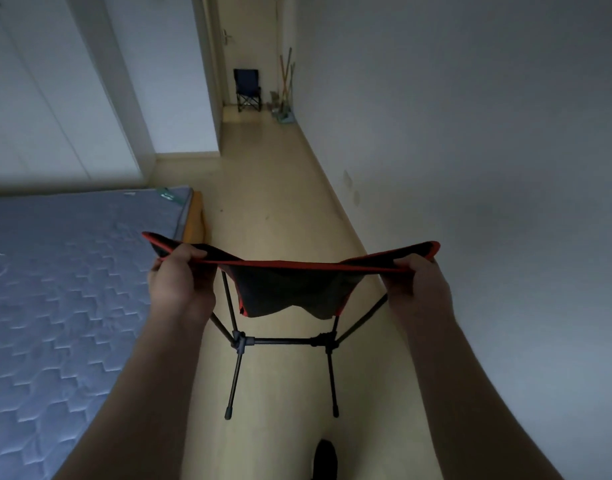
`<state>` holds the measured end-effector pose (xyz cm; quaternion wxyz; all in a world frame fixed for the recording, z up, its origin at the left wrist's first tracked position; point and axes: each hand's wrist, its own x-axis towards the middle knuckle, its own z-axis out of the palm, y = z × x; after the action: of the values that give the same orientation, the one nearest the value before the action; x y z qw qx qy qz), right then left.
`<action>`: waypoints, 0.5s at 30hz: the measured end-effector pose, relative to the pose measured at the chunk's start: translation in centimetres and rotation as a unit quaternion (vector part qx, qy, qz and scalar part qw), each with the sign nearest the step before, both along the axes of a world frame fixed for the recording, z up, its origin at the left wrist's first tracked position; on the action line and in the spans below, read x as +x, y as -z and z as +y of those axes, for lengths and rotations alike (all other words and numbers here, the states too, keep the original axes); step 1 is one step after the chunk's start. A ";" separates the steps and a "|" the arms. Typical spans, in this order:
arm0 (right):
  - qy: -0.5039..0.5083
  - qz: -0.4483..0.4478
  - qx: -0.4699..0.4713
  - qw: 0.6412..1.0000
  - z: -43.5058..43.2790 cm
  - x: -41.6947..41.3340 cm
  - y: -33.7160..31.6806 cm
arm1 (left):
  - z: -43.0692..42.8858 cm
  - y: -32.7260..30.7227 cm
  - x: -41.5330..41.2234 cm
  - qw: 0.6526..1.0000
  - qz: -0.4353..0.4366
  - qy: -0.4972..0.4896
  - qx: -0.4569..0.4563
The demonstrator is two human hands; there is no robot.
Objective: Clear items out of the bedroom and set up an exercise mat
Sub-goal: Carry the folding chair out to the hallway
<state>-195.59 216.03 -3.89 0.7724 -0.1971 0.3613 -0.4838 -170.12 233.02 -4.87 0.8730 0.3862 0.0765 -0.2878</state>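
Camp chair (290,292): your left hand (180,282) and right hand (418,282), arms outstretched, clamp its top corners; chair hangs between them.

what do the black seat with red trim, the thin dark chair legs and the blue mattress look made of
Black seat with red trim: likely woven fabric, matte; it sags and creases. Thin dark chair legs: probably metal tubing, dull, with what look like plastic joints. Blue mattress: quilted textile, slight sheen, stitched zigzag pattern.

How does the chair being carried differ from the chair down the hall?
The carried chair is black with red trim, gripped by the left hand and right hand, its feet off the floor. The hall chair is dark blue and stands by the door. Both are folding camp chairs.
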 end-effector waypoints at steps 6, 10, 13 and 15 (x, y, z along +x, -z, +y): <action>-0.043 0.013 -0.002 0.999 -9.7 6.5 -0.1 | -8.1 -0.7 5.8 0.999 0.002 -0.024 0.023; -0.060 0.023 -0.003 0.998 -15.6 11.7 -1.1 | -13.1 -1.3 9.9 0.998 0.010 -0.052 0.014; -0.069 0.040 -0.010 0.997 -19.4 15.5 -1.6 | -16.4 -1.5 13.4 0.998 0.000 -0.054 0.021; -0.072 0.056 -0.017 0.996 -22.2 18.7 -1.6 | -19.1 -1.5 16.3 0.998 -0.008 -0.049 0.033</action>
<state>-176.88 193.78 -2.25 0.7802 -0.2622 0.3806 -0.4215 -153.81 213.94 -3.39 0.8735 0.4128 0.0984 -0.2386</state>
